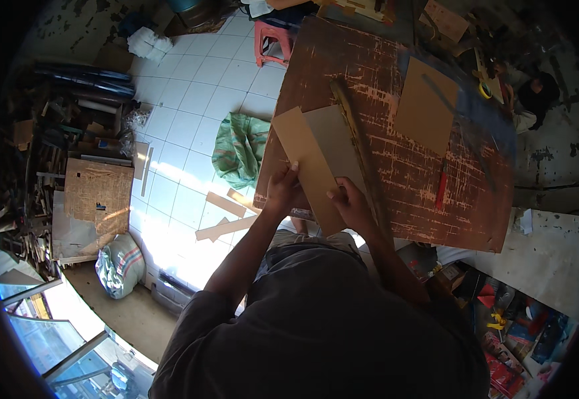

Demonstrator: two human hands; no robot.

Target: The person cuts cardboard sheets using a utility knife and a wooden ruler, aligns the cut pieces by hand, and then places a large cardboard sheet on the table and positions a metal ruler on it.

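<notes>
A long brown cardboard strip [310, 174] is held between my two hands, tilted over the near left part of the worktable. My left hand [283, 187] grips its left edge, thumb on top. On its right edge, my right hand [352, 203] is closed with the thumb on the upper face. Beneath the strip lies a greyish board [332, 136], partly covered by it. A long, worn wooden bar [356, 133] runs along that board's right side. Farther right, a brown cardboard sheet [426, 106] and a red cutter knife [442, 186] lie on the scored tabletop.
The scratched brown worktable [402, 206] fills the right side. On the tiled floor to the left are a green woven sack [239, 149] and cardboard offcuts [226, 226]. A red plastic stool [273, 43] stands beyond. Stacked scraps line the left wall; tools clutter the lower right.
</notes>
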